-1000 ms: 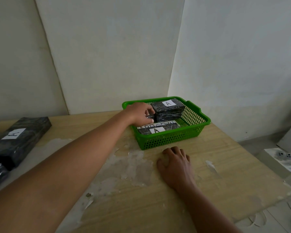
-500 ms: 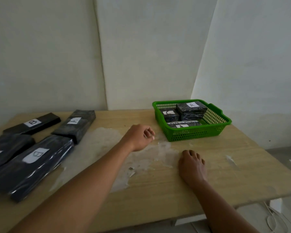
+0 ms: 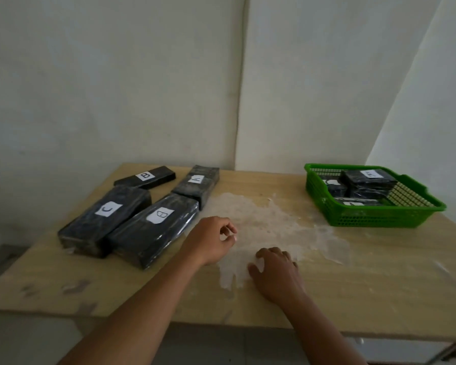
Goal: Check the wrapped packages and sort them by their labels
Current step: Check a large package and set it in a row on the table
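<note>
Several black wrapped packages with white letter labels lie on the table's left: a large one marked C (image 3: 104, 219), a large one marked B (image 3: 154, 227), a slim one marked B (image 3: 145, 177) and one marked A (image 3: 197, 186). A green basket (image 3: 374, 218) at the right holds more packages, the top one (image 3: 367, 180) labelled A. My left hand (image 3: 211, 242) hovers over the table just right of the large B package, fingers loosely curled, holding nothing. My right hand (image 3: 275, 272) rests palm down on the table.
The wooden table (image 3: 366, 293) has a pale worn patch (image 3: 269, 225) in its middle. White walls meet in a corner behind it. The table's front edge runs just below my forearms, with grey floor beneath.
My left hand has pulled out of the green basket and moved left across the table toward the loose packages. My view has swung left. The right hand stays flat on the table.
</note>
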A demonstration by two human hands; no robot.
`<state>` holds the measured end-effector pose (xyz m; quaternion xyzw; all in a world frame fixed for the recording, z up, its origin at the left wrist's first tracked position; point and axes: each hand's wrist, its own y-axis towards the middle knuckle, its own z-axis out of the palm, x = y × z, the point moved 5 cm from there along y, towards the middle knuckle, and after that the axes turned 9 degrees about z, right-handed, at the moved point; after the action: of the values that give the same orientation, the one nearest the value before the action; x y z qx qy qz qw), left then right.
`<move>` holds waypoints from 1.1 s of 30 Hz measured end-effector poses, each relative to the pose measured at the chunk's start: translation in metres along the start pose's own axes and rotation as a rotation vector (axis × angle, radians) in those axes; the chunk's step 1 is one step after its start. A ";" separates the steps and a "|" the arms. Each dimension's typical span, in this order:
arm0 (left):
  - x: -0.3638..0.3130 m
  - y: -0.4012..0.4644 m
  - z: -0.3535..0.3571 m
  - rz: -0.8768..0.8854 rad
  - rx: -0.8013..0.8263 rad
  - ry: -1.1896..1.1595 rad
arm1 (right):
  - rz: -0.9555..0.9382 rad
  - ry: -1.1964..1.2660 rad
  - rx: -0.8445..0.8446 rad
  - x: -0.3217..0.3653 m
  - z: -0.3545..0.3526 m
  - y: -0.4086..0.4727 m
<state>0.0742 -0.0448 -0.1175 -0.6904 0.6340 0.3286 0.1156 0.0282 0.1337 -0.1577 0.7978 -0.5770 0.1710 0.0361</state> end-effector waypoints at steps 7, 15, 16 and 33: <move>0.065 0.009 -0.090 -0.193 -0.184 0.372 | -0.053 0.063 -0.001 0.057 0.021 0.003; 0.135 0.022 -0.103 -0.478 0.078 0.289 | -0.022 0.141 -0.023 0.080 0.029 0.023; 0.138 0.022 -0.102 -0.476 0.085 0.280 | -0.017 0.165 -0.020 0.081 0.030 0.025; 0.097 -0.010 -0.071 -0.549 -0.102 -0.522 | 0.003 0.821 0.072 0.094 0.025 0.033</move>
<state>0.1032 -0.1619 -0.1246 -0.7326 0.3572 0.4814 0.3226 0.0289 0.0312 -0.1559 0.6630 -0.5096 0.4954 0.2351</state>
